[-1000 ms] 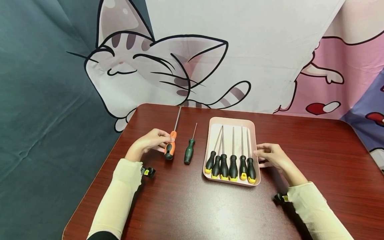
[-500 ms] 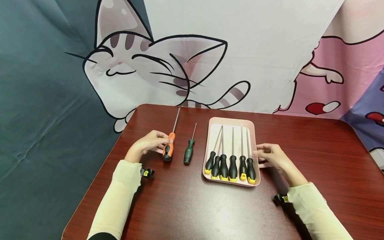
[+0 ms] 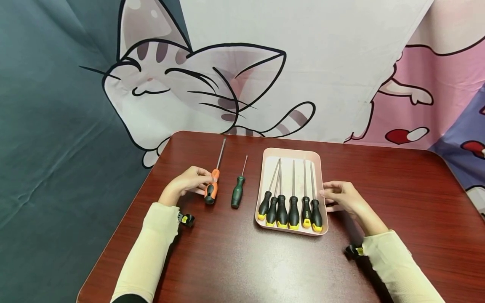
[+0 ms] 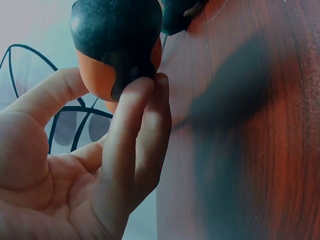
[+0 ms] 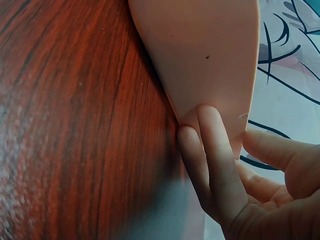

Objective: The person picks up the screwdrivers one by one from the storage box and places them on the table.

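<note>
In the head view, the left hand has drawn slightly nearer the person over the last second, bringing the orange screwdriver with it, a little further from the green screwdriver. The right hand has stayed at the side of the tray. The left hand pinches the orange handle; from that grip the shaft runs away from the person, and the dark butt points back. Just right of the grip lies the green screwdriver, and beyond it the tray with six black screwdrivers.

In the left wrist view, the orange handle sits between thumb and fingers, its shadow falling on the table apart from it. The shaft is hidden.

In the right wrist view, the right hand grips the tray's side, thumb at the rim, two fingers against the outer wall.
</note>
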`<state>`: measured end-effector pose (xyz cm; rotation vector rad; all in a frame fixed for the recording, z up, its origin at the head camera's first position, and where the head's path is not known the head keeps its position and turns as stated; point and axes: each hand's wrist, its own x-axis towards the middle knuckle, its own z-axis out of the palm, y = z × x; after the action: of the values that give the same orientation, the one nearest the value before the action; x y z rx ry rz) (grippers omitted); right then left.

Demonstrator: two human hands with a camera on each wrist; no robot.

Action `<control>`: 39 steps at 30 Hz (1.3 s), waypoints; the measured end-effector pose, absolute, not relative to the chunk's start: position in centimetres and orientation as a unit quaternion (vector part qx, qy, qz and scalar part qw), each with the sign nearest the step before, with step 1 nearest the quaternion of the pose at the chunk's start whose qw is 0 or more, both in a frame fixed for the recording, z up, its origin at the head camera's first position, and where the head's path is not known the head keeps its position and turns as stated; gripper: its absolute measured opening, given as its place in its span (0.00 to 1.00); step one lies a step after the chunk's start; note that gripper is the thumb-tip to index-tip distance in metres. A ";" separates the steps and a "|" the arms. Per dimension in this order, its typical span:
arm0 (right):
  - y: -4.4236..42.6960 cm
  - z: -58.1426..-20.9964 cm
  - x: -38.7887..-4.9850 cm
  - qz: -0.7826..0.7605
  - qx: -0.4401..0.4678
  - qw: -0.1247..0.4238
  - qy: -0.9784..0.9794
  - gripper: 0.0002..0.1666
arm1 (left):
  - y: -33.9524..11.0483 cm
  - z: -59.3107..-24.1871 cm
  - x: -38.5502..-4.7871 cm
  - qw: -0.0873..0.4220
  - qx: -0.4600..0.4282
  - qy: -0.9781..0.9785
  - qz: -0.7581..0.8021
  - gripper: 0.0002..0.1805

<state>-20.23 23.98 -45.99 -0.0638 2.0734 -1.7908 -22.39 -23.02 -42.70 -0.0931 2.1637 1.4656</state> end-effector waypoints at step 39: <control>24.0 -46.2 -20.3 -0.643 -0.020 0.200 0.739 0.32 | -23.3 -44.7 -23.1 0.244 -0.045 0.816 0.523 0.18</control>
<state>-20.29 24.02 -46.17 -0.0558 2.0647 -1.7983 -23.09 -23.35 -44.73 -0.1216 2.2268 1.4272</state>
